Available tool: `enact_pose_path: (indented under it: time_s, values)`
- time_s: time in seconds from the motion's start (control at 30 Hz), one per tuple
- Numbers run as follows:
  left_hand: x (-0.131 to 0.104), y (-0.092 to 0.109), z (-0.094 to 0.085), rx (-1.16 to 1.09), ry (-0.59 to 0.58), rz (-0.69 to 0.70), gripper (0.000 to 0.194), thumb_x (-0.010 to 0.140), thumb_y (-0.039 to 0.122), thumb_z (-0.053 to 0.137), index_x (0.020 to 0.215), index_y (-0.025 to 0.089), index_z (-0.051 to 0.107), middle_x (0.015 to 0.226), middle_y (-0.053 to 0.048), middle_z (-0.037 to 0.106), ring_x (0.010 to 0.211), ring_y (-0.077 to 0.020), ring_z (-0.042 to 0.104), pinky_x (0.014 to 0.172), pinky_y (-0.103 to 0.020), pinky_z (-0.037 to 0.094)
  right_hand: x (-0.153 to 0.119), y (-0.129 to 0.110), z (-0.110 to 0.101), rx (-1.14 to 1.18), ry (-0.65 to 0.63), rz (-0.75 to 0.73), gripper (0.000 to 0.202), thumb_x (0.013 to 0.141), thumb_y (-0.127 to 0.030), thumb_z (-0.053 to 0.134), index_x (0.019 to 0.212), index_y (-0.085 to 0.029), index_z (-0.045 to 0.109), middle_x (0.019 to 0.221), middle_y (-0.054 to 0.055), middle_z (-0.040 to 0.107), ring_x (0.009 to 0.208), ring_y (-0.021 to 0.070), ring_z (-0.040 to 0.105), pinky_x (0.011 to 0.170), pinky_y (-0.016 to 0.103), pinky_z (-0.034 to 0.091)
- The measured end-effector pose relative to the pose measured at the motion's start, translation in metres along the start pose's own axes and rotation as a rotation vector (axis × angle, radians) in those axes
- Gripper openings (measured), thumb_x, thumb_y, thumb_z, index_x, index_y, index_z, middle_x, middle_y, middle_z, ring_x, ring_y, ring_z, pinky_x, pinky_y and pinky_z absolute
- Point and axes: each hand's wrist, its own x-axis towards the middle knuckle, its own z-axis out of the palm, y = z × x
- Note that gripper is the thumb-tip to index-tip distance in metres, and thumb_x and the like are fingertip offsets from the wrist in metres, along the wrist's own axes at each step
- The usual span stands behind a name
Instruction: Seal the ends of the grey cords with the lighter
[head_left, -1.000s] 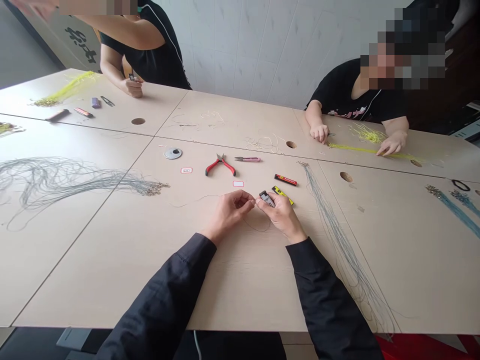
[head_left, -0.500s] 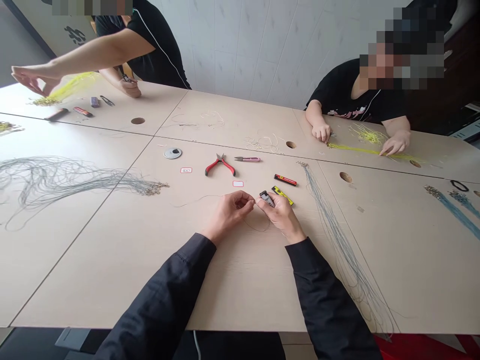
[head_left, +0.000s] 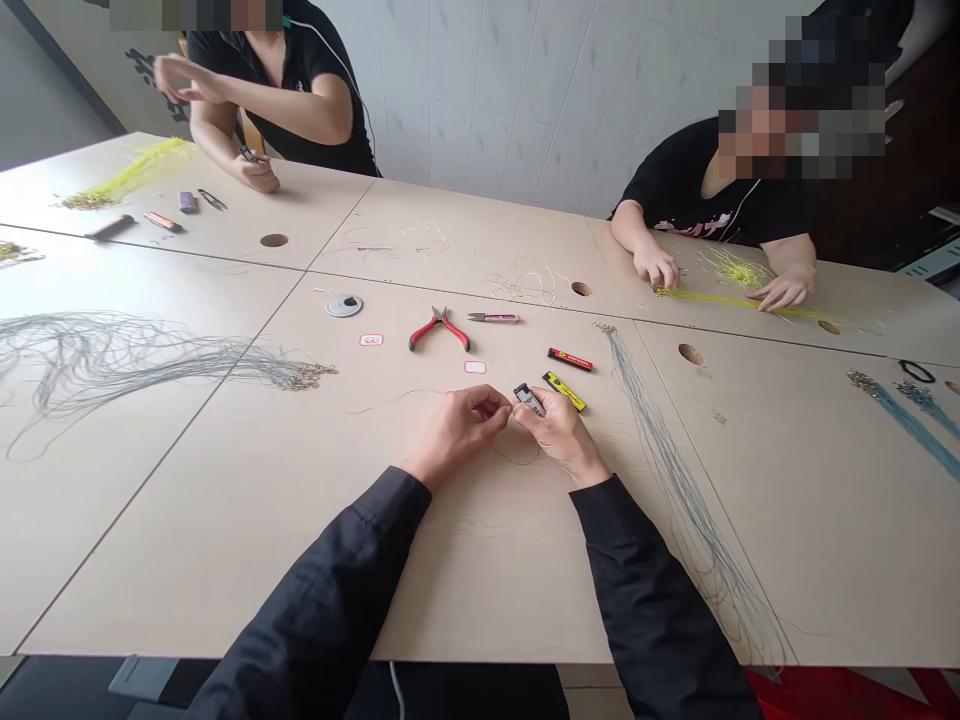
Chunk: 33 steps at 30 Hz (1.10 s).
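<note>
While the left hand (head_left: 474,424) pinches a thin cord (head_left: 517,463) over the bench (head_left: 465,580), the right hand (head_left: 561,428) curls round a lighter (head_left: 529,400) close beside; steady wrists and a light fingertip pinch should help control the strand.

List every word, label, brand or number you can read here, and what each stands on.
"BE", apparently, the rest unclear: grey lighter in the right hand.
Red case, yellow case: lettering too small to read surely.
Left red-edged label: marks too small to read.
Dark characters on the back-left panel: blurred, partly hidden.
Shirt print, far right: too small to read.
</note>
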Motion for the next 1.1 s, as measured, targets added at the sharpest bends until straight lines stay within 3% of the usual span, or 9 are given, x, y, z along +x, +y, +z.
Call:
enact_pose_path:
  time_s: [0.53,0.63,0.73,0.9,1.1]
  values:
    - [0.001,-0.005,0.001,-0.066,0.000,-0.013,0.015,0.082,0.028,0.057,0.080,0.015,0.063,0.073,-0.001,0.063,0.064,-0.0103,0.054,0.058,-0.021,0.042,-0.001,0.006,0.001,0.086,-0.011,0.018,0.031,0.087,-0.043,0.058,0.071,-0.020,0.045,0.060,-0.006,0.034,0.053,0.0093,0.029,0.048,0.024,0.025]
    - [0.002,-0.009,0.003,-0.104,0.036,-0.014,0.012,0.081,0.026,0.056,0.079,0.015,0.061,0.071,0.000,0.059,0.063,-0.0093,0.052,0.057,-0.020,0.040,-0.001,0.007,0.001,0.184,0.002,0.038,0.035,0.091,-0.053,0.051,0.079,-0.020,0.051,0.058,-0.007,0.033,0.048,0.0090,0.027,0.046,0.024,0.023]
    - [0.004,-0.013,0.005,-0.146,0.062,-0.011,0.010,0.081,0.025,0.055,0.078,0.015,0.058,0.071,0.001,0.057,0.061,-0.0083,0.049,0.057,-0.020,0.039,-0.002,0.005,0.001,0.192,0.020,0.040,0.048,0.094,-0.060,0.038,0.074,-0.019,0.053,0.055,-0.005,0.037,0.046,0.0093,0.029,0.046,0.025,0.024]
    - [0.005,-0.014,0.006,-0.185,0.057,-0.026,0.010,0.081,0.026,0.055,0.078,0.016,0.056,0.069,0.002,0.054,0.060,-0.0081,0.047,0.056,-0.020,0.038,-0.002,0.001,0.005,-0.035,0.072,-0.041,0.052,0.095,-0.050,0.040,0.054,-0.019,0.043,0.051,-0.003,0.039,0.049,0.0100,0.036,0.053,0.027,0.029]
    - [0.005,-0.012,0.005,-0.169,0.031,-0.029,0.010,0.080,0.025,0.055,0.078,0.015,0.057,0.068,0.002,0.054,0.060,-0.0085,0.048,0.055,-0.020,0.037,0.000,0.002,0.009,-0.067,0.111,-0.059,0.048,0.093,-0.041,0.042,0.050,-0.020,0.037,0.047,-0.005,0.036,0.048,0.0100,0.035,0.055,0.027,0.029]
